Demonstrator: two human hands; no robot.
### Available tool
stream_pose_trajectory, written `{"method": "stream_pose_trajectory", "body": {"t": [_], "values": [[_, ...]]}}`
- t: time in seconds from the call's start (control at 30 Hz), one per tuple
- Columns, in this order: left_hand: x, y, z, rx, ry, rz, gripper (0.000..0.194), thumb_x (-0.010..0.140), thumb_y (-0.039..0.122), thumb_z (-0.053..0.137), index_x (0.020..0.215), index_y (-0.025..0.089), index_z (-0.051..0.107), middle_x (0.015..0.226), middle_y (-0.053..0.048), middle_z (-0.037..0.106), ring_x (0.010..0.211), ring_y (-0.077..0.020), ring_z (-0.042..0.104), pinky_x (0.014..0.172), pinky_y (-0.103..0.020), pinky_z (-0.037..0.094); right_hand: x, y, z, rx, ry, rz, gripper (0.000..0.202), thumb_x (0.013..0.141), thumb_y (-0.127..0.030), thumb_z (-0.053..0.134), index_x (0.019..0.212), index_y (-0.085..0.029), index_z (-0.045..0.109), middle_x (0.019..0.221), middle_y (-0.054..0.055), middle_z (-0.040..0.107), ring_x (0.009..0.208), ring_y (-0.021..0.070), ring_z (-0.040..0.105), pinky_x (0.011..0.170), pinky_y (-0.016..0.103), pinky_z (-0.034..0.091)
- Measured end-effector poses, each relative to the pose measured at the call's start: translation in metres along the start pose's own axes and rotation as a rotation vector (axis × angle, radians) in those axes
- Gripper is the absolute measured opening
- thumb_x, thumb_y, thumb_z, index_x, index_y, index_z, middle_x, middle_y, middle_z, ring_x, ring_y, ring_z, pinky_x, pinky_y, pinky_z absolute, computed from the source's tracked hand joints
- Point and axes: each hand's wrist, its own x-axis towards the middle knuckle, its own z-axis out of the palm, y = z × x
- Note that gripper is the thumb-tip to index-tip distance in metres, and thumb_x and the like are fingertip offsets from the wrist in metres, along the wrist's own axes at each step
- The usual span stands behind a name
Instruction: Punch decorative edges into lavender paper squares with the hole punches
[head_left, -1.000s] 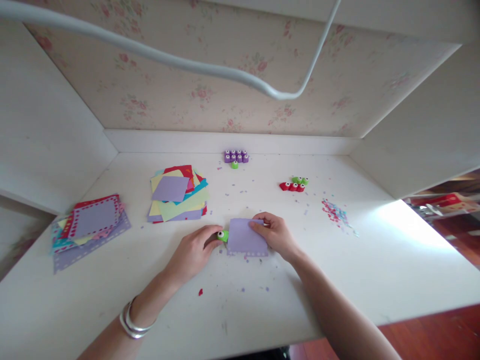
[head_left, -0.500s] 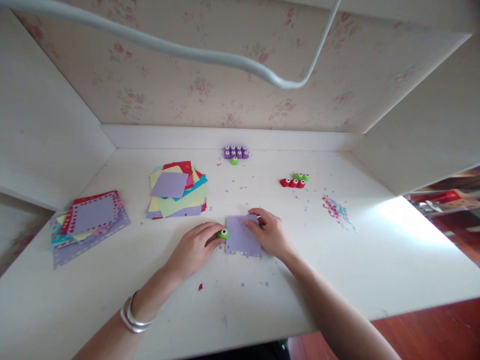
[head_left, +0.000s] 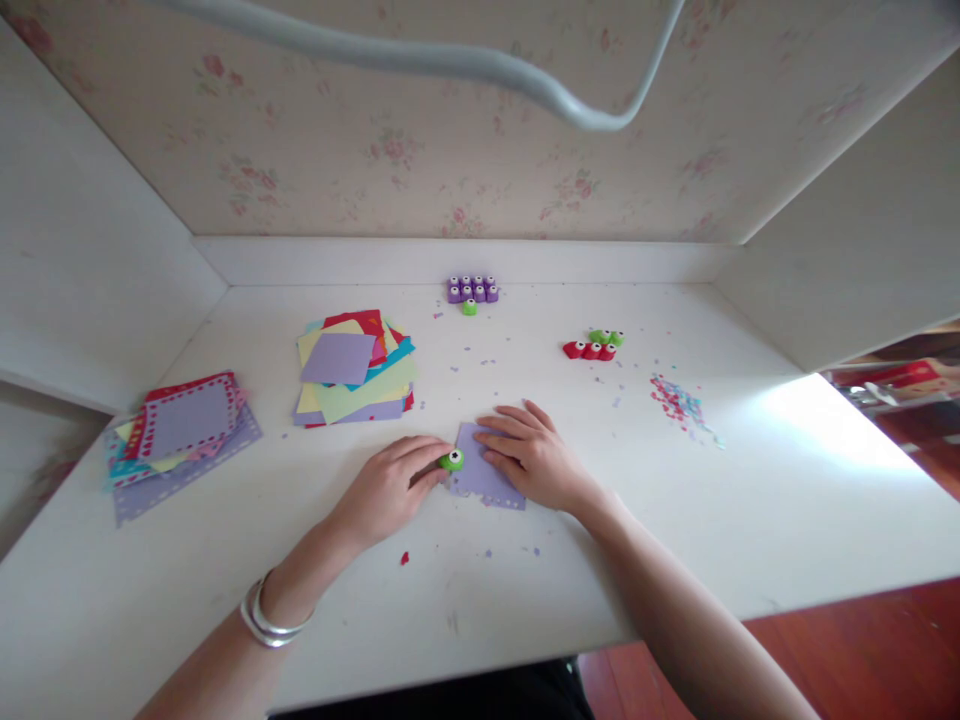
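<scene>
Between the thumb and fingers of my left hand point(head_left: 394, 483) is a small green craft punch point(head_left: 451, 460) with a white top and a dark star mark. The punch sits at the left edge of a lilac paper square point(head_left: 480, 474). A row of small punched holes runs along the paper's near edge. My right hand point(head_left: 538, 455) lies flat over the paper's right part, fingers stretched out and covering its far right corner. Small punched bits lie around the near edge.
Coloured paper sheets point(head_left: 352, 375) are piled at centre left; punched papers point(head_left: 184, 430) lie farther left. Purple punches point(head_left: 472, 290) with a green one point(head_left: 469, 307) stand at the back. Red punches point(head_left: 592, 351) and green punches point(head_left: 606, 337) are right, near a confetti heap point(head_left: 679, 402).
My right hand has gone from gripping the paper's right edge to lying flatter across it, farther left. The punch stays at the left edge, now slightly turned. The view has tilted down a little.
</scene>
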Motion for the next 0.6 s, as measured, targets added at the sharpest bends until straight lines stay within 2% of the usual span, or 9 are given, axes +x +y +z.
{"method": "stream_pose_trajectory", "body": {"t": [0.6], "values": [[-0.0022, 0.0053, -0.0030, -0.008, -0.051, 0.041, 0.026, 0.090, 0.023, 0.062, 0.116, 0.022, 0.065, 0.111, -0.005, 0.070, 0.104, -0.0186, 0.063, 0.096, -0.035, 0.052, -0.0005, 0.0008, 0.0039, -0.108, 0.054, -0.035, 0.028, 0.098, -0.031, 0.048, 0.118, -0.032, 0.068, 0.128, 0.001, 0.065, 0.124, 0.0234, 0.052, 0.113, 0.050, 0.026]]}}
